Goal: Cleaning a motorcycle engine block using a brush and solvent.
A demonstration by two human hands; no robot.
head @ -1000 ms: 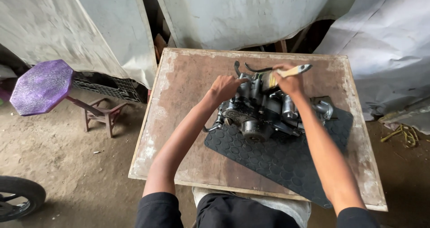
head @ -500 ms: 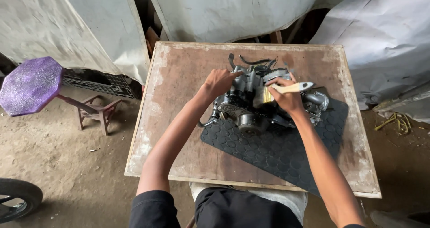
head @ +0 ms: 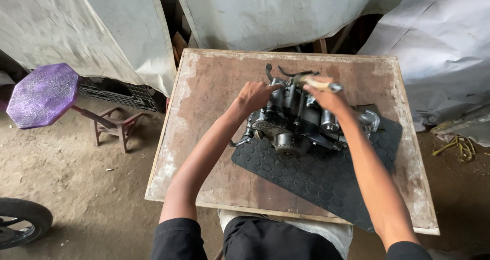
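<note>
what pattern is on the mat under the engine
The black rubber mat has raised round studs all over, seen in the head view.

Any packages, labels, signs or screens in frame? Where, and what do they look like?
None in view: no package, label, sign or screen.
What is there: a grey metal engine block on a black dimpled rubber mat, on a worn brown wooden table.
Left hand rests on the engine; right hand grips a pale-handled tool.

Single head-worn camera, looking steeply down from above, at arm's reach, over a wooden table, dirt floor around it.
</note>
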